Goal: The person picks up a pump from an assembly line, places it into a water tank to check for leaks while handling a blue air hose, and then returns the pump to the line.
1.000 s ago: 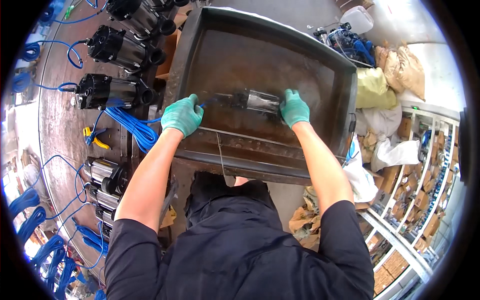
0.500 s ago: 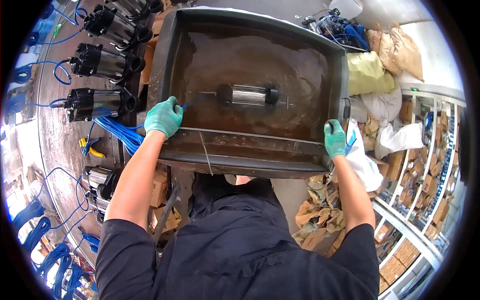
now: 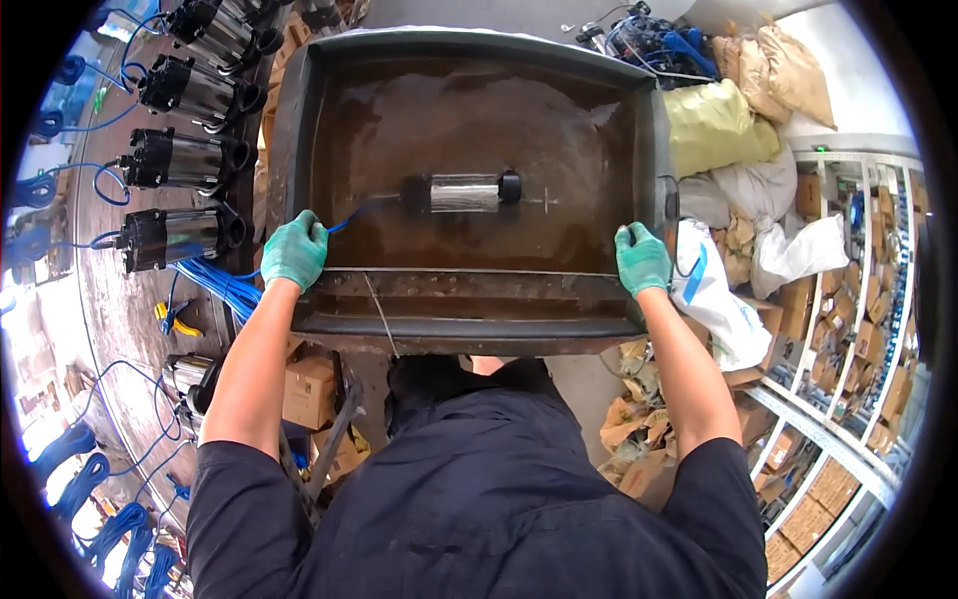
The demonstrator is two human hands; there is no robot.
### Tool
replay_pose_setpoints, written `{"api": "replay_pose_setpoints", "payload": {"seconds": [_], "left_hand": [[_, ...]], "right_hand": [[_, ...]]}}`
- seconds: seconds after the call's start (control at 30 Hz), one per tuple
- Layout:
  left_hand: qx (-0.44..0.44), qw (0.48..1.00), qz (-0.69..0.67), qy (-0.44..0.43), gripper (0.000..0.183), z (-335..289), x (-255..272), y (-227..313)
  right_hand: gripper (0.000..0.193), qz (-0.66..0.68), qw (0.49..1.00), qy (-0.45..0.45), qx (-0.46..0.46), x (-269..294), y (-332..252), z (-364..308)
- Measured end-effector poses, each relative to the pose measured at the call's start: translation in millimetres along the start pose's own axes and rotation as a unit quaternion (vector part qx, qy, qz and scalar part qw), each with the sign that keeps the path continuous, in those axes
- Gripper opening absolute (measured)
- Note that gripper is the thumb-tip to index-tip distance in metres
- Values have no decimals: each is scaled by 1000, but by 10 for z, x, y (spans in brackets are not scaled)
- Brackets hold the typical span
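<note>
A steel, cylindrical pump (image 3: 465,193) with a black end lies in the brownish water of a wide dark metal tank (image 3: 469,325). Murky water blurs its left end. From there a blue cable (image 3: 344,222) runs to my left hand (image 3: 296,252), which wears a green glove. Its fingers are closed round the cable at the tank's left rim, and the cable carries on toward a blue coil (image 3: 222,287) outside. On the right rim rests my right hand (image 3: 642,262), also green-gloved, its fingers curled over the edge. A thin straight bar (image 3: 469,271) spans the tank's near part between my hands.
Several similar pumps (image 3: 172,158) line the bench at left, with yellow-handled pliers (image 3: 178,317) and blue cable coils (image 3: 75,484). Sacks (image 3: 714,125) and a white bag (image 3: 720,299) lie at right beside shelving (image 3: 848,329). Cardboard boxes (image 3: 311,389) sit below the tank.
The view has shifted, so the tank, pump and both hands appear farther left. My hands stay at the two rims. The pump's left end looks darker and less distinct.
</note>
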State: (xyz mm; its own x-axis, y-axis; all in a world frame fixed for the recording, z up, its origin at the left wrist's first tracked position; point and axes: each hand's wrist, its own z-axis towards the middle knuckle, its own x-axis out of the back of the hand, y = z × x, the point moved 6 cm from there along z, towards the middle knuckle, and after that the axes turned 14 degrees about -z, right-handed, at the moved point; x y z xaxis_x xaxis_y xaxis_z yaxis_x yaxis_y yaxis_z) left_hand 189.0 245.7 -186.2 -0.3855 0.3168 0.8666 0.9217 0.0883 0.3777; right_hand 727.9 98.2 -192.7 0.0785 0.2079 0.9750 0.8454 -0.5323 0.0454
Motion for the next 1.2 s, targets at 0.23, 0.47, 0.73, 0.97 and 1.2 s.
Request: {"api": "replay_pose_setpoints", "payload": {"seconds": [0.23,0.47,0.73,0.97,1.2], "left_hand": [[-10,1000,-7,14,25,-13,4,-7],[-12,1000,-5,15,23,-17,-10,-17],[-6,1000,-9,18,23,-23,12,18],[-10,1000,3,18,24,-13,6,13],[-15,1000,0,22,24,-14,10,20]], "right_hand": [[36,-6,1000,-18,4,25,-35,-1],[35,-11,1000,-27,5,9,-45,15],[35,-11,999,-33,2,12,-25,5],[35,-7,1000,-19,-4,-27,4,17],[35,-10,1000,-23,-3,-27,-1,22]]}}
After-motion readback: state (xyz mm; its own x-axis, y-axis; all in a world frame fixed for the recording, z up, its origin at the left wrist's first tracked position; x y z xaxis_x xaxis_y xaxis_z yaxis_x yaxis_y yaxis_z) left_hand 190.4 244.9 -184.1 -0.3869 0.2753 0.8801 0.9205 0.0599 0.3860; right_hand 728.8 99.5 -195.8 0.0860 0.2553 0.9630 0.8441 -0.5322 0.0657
